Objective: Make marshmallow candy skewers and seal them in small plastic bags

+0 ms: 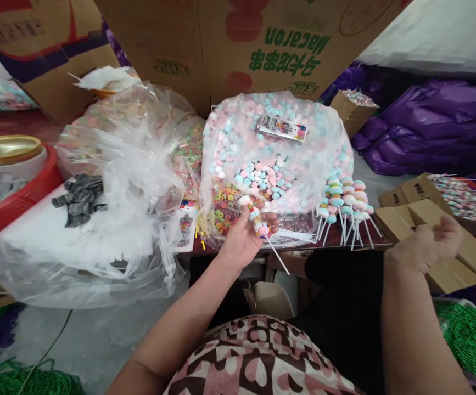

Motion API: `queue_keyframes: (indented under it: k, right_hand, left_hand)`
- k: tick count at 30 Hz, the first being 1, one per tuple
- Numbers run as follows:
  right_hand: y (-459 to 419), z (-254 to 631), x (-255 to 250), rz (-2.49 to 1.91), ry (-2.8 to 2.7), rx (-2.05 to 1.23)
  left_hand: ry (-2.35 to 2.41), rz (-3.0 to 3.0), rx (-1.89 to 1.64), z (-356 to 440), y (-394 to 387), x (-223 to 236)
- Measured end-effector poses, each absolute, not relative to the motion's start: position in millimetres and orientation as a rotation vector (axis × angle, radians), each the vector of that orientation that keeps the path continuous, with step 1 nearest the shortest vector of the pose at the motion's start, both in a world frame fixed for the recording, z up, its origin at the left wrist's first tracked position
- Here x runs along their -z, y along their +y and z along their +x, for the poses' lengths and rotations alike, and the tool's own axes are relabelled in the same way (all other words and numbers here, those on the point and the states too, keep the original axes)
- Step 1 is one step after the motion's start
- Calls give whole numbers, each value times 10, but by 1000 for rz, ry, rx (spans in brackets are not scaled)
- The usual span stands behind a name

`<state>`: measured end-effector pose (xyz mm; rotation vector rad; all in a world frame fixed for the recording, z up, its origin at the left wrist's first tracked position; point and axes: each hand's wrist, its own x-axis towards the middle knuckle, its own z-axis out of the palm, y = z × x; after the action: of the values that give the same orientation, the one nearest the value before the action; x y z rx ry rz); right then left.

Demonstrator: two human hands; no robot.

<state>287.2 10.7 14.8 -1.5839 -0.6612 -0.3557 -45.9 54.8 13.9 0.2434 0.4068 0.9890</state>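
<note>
My left hand (pixel 241 236) is closed around a candy skewer (pixel 263 229), a white stick threaded with pastel marshmallows and gummy rings, the bare stick end pointing down to the right. Just behind it is an open clear bag (pixel 227 164) of pink, blue and white marshmallows (pixel 268 176), with colourful gummy rings (pixel 225 208) at its near left. My right hand (pixel 431 244), slightly blurred, hovers with curled fingers over an open cardboard box (pixel 416 214); whatever those fingers may hold is hidden. Between the hands, several finished skewers (pixel 347 200) lie stacked at the table edge.
White sticks (pixel 293 236) lie by the table edge. At left are a clear bag of gummy rings (pixel 130 126), black twisted pieces (pixel 80 198) on white plastic and a red basin (pixel 50 184). Purple bags (pixel 431 126) and a box of skewers (pixel 464 197) stand at right.
</note>
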Motion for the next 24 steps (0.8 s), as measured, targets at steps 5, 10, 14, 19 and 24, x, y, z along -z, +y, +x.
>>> queue_keyframes:
  k: [5, 10, 14, 19, 24]
  right_hand:
    - [-281, 1772, -382, -1381, -826, -407]
    - [-412, 984, -482, -1362, -1007, -917]
    - [-411, 1005, -450, -1344, -894, -911]
    - [-582, 1230, -378, -1320, -906, -1034]
    - [-828, 1429, -216, -1289, -714, -1033]
  left_hand:
    - [379, 276, -955, -378, 553, -232]
    - [352, 272, -881, -245, 507, -327]
    - [341, 232, -852, -110, 370, -330]
    - [371, 240, -803, 96, 125, -269]
    - [439, 364, -689, 290, -41, -276]
